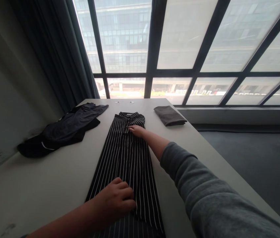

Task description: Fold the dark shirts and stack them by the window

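Note:
A black shirt with thin white stripes (130, 155) lies lengthwise on the white table, folded narrow, its collar at the far end. My right hand (137, 130) reaches to its upper part just below the collar, with the fingers closed on the striped cloth. Over the lower part of the shirt is my left hand (117, 198), its fingers curled in toward the palm. The undersides of the left fingers are hidden, so I cannot tell whether cloth is in them.
Dark clothes (65, 127) lie in a loose heap along the left side of the table (63, 178). A folded grey-brown cloth (169, 115) rests near the right edge. Beyond the far edge are large windows (126, 39) and a dark curtain (63, 49).

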`<state>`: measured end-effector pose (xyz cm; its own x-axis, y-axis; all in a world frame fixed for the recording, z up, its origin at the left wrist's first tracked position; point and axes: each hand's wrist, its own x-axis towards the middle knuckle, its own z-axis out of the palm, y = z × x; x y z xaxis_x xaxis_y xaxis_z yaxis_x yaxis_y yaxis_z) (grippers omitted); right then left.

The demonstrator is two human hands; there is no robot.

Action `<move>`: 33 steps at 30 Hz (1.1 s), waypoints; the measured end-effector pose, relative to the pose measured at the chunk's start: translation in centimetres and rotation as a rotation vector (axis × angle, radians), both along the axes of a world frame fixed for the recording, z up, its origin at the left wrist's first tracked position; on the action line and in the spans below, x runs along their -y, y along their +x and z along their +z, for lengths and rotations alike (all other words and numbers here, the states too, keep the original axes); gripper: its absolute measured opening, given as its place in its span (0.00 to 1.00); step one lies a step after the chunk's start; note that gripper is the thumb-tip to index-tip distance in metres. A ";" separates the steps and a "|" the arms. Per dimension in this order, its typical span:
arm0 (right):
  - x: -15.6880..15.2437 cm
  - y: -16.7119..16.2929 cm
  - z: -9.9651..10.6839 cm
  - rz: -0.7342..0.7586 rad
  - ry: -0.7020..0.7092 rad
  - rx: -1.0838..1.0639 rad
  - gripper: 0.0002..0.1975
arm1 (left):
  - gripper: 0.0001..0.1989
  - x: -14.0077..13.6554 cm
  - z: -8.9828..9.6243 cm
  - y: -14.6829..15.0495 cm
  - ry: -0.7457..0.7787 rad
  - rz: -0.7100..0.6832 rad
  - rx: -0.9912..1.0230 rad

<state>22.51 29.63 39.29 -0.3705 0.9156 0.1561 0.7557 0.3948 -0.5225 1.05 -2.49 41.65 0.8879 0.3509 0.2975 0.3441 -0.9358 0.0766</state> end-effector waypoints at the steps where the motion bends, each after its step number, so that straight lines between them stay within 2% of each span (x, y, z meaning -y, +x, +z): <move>1: -0.1 0.3 -0.2 -0.031 -0.008 0.017 0.22 | 0.04 -0.2 -0.2 -0.3 -0.036 -0.007 -0.022; 6: -1.9 2.4 -0.6 -0.250 -0.037 0.086 0.26 | 0.04 -1.1 -0.5 -0.9 -0.183 -0.019 -0.034; 12: -4.0 3.9 -1.0 -0.410 -0.040 0.049 0.34 | 0.03 -1.0 -0.8 -0.9 -0.205 -0.029 0.011; 15: -4.2 4.1 -0.9 -0.383 -0.004 0.062 0.35 | 0.02 -0.8 -1.0 -0.8 -0.191 -0.021 0.027; 19: -3.9 3.1 -0.5 -0.172 0.123 0.236 0.36 | 0.03 -0.7 -1.1 -0.7 -0.138 0.018 0.016; 23: -4.1 0.7 -0.3 -0.039 0.067 0.360 0.33 | 0.04 -0.7 -1.3 -0.4 -0.090 0.039 -0.012; 29: -5.2 -2.1 0.2 -0.113 0.060 0.337 0.35 | 0.04 -0.4 -1.2 -0.4 -0.063 0.054 -0.013; 33: -6.2 0.6 3.3 -0.258 0.103 0.314 0.33 | 0.07 -0.2 0.4 0.8 -0.043 0.073 0.046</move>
